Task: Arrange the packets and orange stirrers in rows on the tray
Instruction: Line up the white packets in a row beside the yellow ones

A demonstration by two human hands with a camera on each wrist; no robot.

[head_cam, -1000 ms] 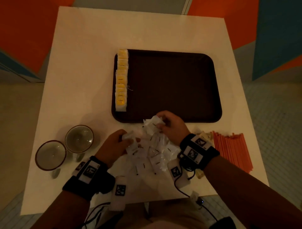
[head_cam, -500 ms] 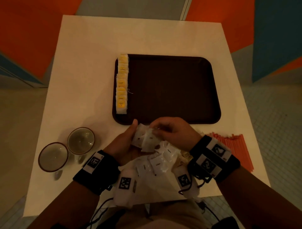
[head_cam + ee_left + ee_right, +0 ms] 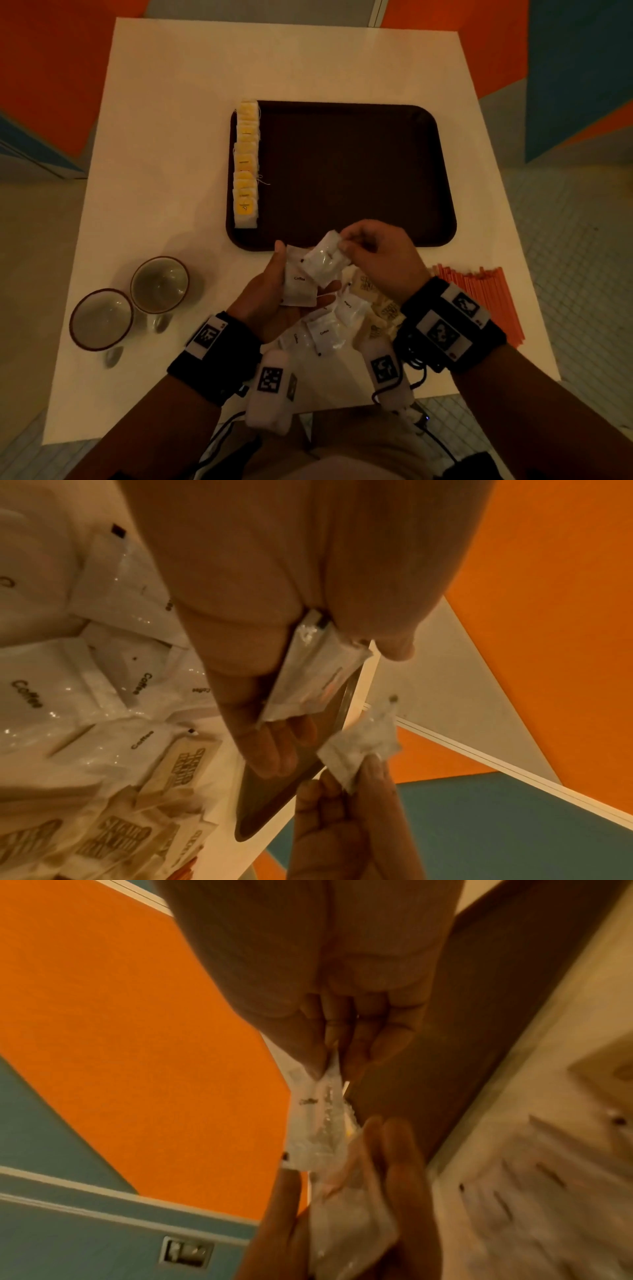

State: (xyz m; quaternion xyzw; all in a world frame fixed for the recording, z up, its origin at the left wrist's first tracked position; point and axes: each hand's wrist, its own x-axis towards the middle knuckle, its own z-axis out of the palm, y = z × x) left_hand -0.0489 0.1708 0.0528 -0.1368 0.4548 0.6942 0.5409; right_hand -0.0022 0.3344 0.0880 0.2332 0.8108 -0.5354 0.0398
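Observation:
A dark brown tray point(image 3: 346, 171) lies mid-table with a row of yellow-labelled packets point(image 3: 246, 164) along its left edge. Just in front of the tray my left hand point(image 3: 274, 291), palm up, holds a white coffee packet point(image 3: 298, 281) between thumb and fingers; the left wrist view shows that packet point(image 3: 315, 674) edge-on. My right hand point(image 3: 373, 253) pinches the top of a second white packet point(image 3: 327, 262), point(image 3: 318, 1118) that hangs over the first. A heap of white coffee packets point(image 3: 329, 329) and brown sugar packets point(image 3: 380, 305) lies beneath my hands. Orange stirrers point(image 3: 486, 301) lie at the right.
Two glass cups point(image 3: 159, 284), point(image 3: 101, 318) stand at the front left of the white table point(image 3: 164, 137). The table's front edge runs just under my wrists. Orange and blue walls surround the table.
Both hands have risen from the packet heap toward the tray's front edge. The left hand now holds one coffee packet, and the right has lifted another over it.

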